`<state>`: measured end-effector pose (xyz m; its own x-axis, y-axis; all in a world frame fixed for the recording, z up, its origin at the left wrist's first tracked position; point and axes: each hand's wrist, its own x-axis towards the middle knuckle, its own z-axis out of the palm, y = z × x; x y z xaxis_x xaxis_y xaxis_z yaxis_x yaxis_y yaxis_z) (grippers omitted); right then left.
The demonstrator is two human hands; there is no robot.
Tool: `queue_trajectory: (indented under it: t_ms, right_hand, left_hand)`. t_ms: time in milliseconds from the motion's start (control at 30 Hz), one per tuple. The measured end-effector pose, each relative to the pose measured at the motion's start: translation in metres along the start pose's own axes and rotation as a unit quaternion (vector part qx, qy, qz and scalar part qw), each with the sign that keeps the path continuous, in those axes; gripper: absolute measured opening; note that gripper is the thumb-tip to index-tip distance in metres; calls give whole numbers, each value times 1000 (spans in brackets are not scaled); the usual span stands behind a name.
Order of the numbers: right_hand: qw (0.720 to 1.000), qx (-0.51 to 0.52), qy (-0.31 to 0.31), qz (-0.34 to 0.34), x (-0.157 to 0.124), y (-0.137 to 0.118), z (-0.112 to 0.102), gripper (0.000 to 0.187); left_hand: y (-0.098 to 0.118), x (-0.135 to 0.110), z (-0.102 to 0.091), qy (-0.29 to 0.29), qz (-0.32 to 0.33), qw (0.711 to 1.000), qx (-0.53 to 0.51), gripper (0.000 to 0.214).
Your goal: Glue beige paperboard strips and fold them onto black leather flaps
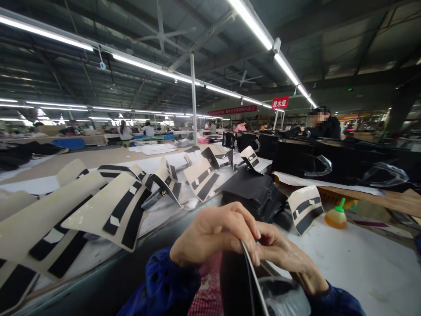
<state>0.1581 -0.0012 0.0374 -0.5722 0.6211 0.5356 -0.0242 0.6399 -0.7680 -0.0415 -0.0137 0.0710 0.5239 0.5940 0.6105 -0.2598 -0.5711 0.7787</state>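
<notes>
Low in the middle, a black bag panel (238,281) with a pale edge stands on end between my hands. My left hand (215,230) bends over its top edge, thumb on the near face and fingers on the far side. My right hand (283,250) pinches the same top edge, its fingers touching those of the left. Under my right wrist sits something wrapped in clear plastic (284,294). Just beyond my hands lies a stack of black pieces (251,188). One cream panel with black strips (305,208) stands curved to its right.
Curved cream panels (108,208) with black strips cover the table's left side. A squeeze bottle (336,216) with a green nozzle and orange liquid stands at right. Behind it are black bags (296,160) with plastic-wrapped handles. A person (325,127) in dark clothing works beyond them.
</notes>
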Motion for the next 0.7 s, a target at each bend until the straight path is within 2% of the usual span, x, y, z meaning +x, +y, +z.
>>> queue_trajectory:
  t_ms: [67, 100, 167, 233, 267, 333, 400, 433, 500, 600, 700]
  right_hand:
    - [1000, -12, 21, 14, -6, -1, -6, 41]
    - [999, -29, 36, 25, -9, -3, -8, 39]
    - [993, -88, 65, 42, -12, -7, -12, 35]
    - [980, -172, 88, 38, -12, -9, -13, 33]
    - [971, -217, 94, 28, -11, -9, -12, 31]
    - [949, -299, 102, -11, -6, -8, -8, 30]
    - [924, -361, 118, -55, -1, -6, -1, 29]
    - [911, -384, 129, -80, 1, -5, 4, 29]
    - [890, -413, 144, -127, 4, -4, 16, 29]
    - [878, -414, 154, -182, 9, 0, 31, 31]
    - [868, -417, 172, -208, 12, 8, 35, 33]
  left_hand:
    - [5, -10, -10, -13, 5, 1000, -1, 39]
    - [8, -16, -14, -28, -4, 1000, -6, 47]
    - [11, -26, -21, -61, -50, 997, -10, 72]
    - [12, -35, -24, -58, -113, 991, 40, 89]
    - [11, -38, -23, -35, -138, 986, 89, 87]
    - [6, -40, -19, 39, -152, 966, 206, 61]
    - [-1, -39, -13, 119, -119, 939, 300, 23]
    - [-5, -38, -10, 144, -101, 928, 330, 14]
    - [-12, -39, -4, 171, -75, 913, 363, 17]
    - [-18, -45, -1, 186, -50, 896, 400, 16]
    - [-21, -55, -5, 217, -29, 873, 436, 16]
